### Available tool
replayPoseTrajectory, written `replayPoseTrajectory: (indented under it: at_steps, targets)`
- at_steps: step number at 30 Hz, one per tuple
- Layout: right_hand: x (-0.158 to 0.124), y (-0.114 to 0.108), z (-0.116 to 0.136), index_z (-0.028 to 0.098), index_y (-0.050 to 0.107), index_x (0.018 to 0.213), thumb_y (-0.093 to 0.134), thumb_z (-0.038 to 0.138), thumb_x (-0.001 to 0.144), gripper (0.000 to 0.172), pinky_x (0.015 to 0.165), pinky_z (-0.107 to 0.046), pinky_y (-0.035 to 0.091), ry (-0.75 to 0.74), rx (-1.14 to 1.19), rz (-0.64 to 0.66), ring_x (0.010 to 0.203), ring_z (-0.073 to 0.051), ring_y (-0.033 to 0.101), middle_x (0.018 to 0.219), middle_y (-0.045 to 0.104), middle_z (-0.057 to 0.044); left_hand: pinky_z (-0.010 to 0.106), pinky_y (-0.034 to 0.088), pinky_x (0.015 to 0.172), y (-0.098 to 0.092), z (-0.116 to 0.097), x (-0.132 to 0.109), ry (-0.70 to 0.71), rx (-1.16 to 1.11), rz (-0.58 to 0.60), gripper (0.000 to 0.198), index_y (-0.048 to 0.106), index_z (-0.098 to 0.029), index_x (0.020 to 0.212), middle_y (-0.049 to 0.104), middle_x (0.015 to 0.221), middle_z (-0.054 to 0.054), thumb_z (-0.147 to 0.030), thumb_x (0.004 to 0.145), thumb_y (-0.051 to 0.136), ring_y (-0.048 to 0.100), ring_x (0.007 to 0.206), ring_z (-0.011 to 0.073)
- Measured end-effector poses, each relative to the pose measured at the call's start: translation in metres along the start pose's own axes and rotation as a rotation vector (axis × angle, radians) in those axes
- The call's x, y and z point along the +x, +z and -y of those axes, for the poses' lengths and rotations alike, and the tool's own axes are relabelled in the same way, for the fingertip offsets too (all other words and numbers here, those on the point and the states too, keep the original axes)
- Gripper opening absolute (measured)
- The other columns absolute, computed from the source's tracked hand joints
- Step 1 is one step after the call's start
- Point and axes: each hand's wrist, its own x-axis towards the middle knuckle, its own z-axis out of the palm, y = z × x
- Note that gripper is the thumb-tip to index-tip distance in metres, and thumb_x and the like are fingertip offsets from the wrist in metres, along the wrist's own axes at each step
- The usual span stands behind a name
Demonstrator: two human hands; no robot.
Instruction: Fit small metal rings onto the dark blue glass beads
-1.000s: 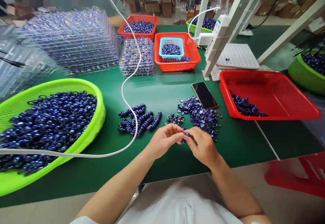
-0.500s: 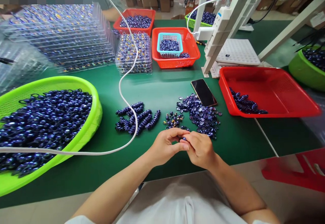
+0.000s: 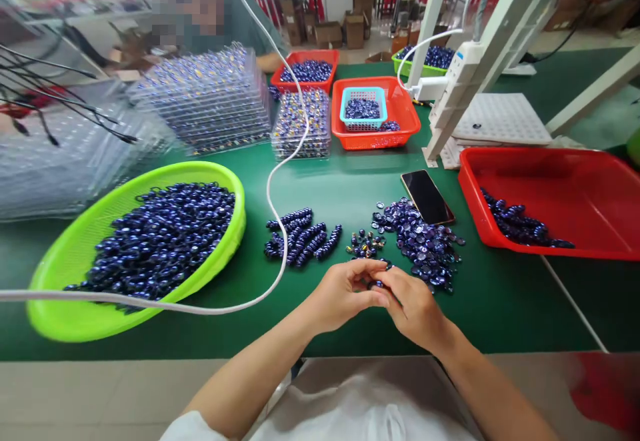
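Note:
My left hand and my right hand meet over the near part of the green table. Both are closed, with fingertips pinched around small shiny dark-blue pieces; fingers hide most of these, so their exact kind is unclear. Just beyond my right hand spreads a heap of loose blue cup-like discs. Round blue-and-gold beads lie in a small cluster past my left fingers. Farther left are several stacked rows of blue pieces.
A green basket full of blue pieces stands left, crossed by a white cable. A phone touches the disc heap. Right is a red tray; behind are an orange basket, clear trays and a white post.
The view has swung left and slightly up, so the table's contents appear farther right and lower. My hands stay together, with the right fingers slightly shifted over the small pieces.

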Motion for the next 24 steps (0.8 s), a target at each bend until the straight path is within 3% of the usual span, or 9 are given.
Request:
replayPoseTrajectory:
  at_steps: [3, 5, 8, 10, 12, 15, 17, 20, 24]
  targets:
    - [0.0, -0.007, 0.0, 0.022, 0.043, 0.14, 0.049, 0.017, 0.096, 0.044, 0.079, -0.035, 0.059, 0.011, 0.055, 0.099, 0.091, -0.021, 0.069, 0.102, 0.07, -0.009, 0.033, 0.06, 0.077, -0.019, -0.012, -0.022, 0.079, 0.236, -0.097, 0.048, 0.069, -0.018, 0.117, 0.076, 0.103, 0.01, -0.026, 0.072, 0.081, 0.072, 0.087, 0.0209]
    - [-0.001, -0.017, -0.004, 0.024, 0.04, 0.142, 0.05, 0.02, 0.097, 0.047, 0.08, -0.036, 0.058, 0.094, 0.043, 0.082, 0.089, -0.021, 0.068, 0.1, 0.069, -0.007, 0.032, 0.061, 0.075, -0.044, -0.023, -0.042, 0.121, 0.364, -0.277, 0.04, 0.071, -0.02, 0.114, 0.077, 0.1, 0.008, -0.028, 0.075, 0.078, 0.073, 0.081, 0.02]
    - [-0.003, -0.031, -0.012, 0.024, 0.052, 0.13, 0.05, 0.019, 0.097, 0.034, 0.082, -0.036, 0.056, 0.221, -0.043, -0.027, 0.089, -0.021, 0.067, 0.097, 0.068, -0.007, 0.036, 0.06, 0.081, -0.105, -0.042, -0.071, 0.222, 0.651, -0.795, 0.033, 0.075, -0.025, 0.105, 0.078, 0.098, 0.003, -0.031, 0.073, 0.08, 0.073, 0.08, 0.0208]
    - [-0.004, -0.035, -0.017, 0.023, 0.059, 0.118, 0.05, 0.018, 0.097, 0.024, 0.082, -0.037, 0.055, 0.276, -0.095, -0.046, 0.089, -0.021, 0.066, 0.097, 0.068, -0.007, 0.043, 0.058, 0.085, -0.154, -0.051, -0.085, 0.191, 0.935, -1.166, 0.036, 0.076, -0.027, 0.105, 0.079, 0.097, 0.0, -0.032, 0.07, 0.081, 0.073, 0.085, 0.0243]
    - [-0.005, -0.034, -0.02, 0.022, 0.061, 0.109, 0.052, 0.018, 0.096, 0.017, 0.081, -0.038, 0.055, 0.299, -0.143, 0.005, 0.089, -0.022, 0.065, 0.096, 0.068, -0.007, 0.049, 0.058, 0.081, -0.197, -0.058, -0.091, 0.08, 1.18, -1.33, 0.036, 0.077, -0.029, 0.102, 0.079, 0.093, -0.003, -0.038, 0.067, 0.081, 0.073, 0.08, 0.0262]
    - [-0.005, -0.024, -0.023, 0.021, 0.063, 0.102, 0.056, 0.019, 0.093, 0.012, 0.079, -0.041, 0.054, 0.272, -0.292, 0.107, 0.089, -0.025, 0.062, 0.094, 0.066, -0.008, 0.051, 0.05, 0.099, -0.225, -0.061, -0.088, 0.253, 1.344, -1.323, 0.049, 0.074, -0.027, 0.108, 0.071, 0.124, -0.003, -0.037, 0.061, 0.085, 0.068, 0.107, 0.0304]
    - [-0.005, -0.016, -0.025, 0.02, 0.065, 0.099, 0.057, 0.017, 0.092, 0.011, 0.075, -0.041, 0.054, 0.239, -0.408, 0.145, 0.089, -0.026, 0.06, 0.094, 0.065, -0.01, 0.052, 0.045, 0.106, -0.21, -0.06, -0.079, 0.412, 1.343, -1.265, 0.054, 0.071, -0.028, 0.113, 0.063, 0.136, -0.002, -0.034, 0.062, 0.086, 0.061, 0.12, 0.0316]
    - [-0.005, -0.012, -0.026, 0.02, 0.065, 0.089, 0.054, 0.014, 0.092, 0.012, 0.071, -0.038, 0.052, 0.223, -0.424, 0.162, 0.083, -0.025, 0.059, 0.088, 0.065, -0.009, 0.049, 0.046, 0.106, -0.153, -0.052, -0.062, 0.527, 1.225, -1.048, 0.046, 0.069, -0.028, 0.116, 0.064, 0.134, 0.0, -0.028, 0.072, 0.081, 0.063, 0.118, 0.0285]
    - [0.0, -0.021, -0.012, 0.022, 0.063, 0.095, 0.052, 0.018, 0.096, 0.012, 0.074, -0.033, 0.052, 0.322, -0.079, 0.109, 0.081, -0.019, 0.062, 0.087, 0.065, -0.005, 0.046, 0.05, 0.103, -0.066, -0.029, -0.037, 0.5, 0.898, -0.353, 0.036, 0.067, -0.024, 0.12, 0.067, 0.128, 0.009, -0.028, 0.084, 0.07, 0.063, 0.118, 0.027]
